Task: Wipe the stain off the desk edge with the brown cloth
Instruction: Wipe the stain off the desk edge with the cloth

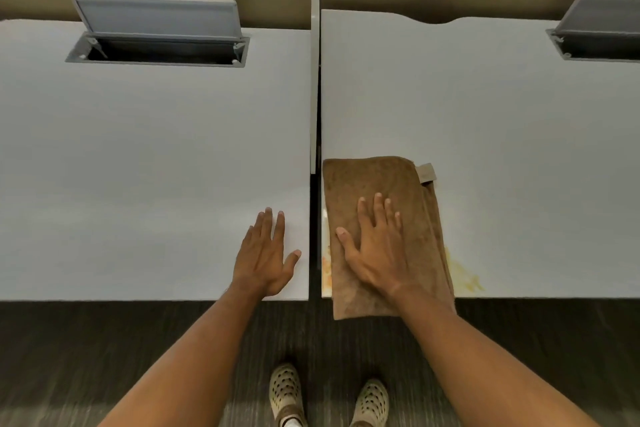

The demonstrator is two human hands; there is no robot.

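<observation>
Right hand (375,246): fingers spread wide, flat, palm down on the cloth (384,184), gripping nothing. Left hand (265,253): fingers straight and close together, thumb out, flat on the bare left desk (138,156). Cloth is brown terry, folded rectangle, tag at its 1 o'clock corner, near end drooping over the front edge of the right desk (519,135). Stain (465,276), yellow-orange smear, shows at the cloth's 4 o'clock; another orange patch at 8 o'clock by the desk corner. Desks smooth, pale grey, dark gap between. Grey hinged flap (157,15) stands open at 11 o'clock.
</observation>
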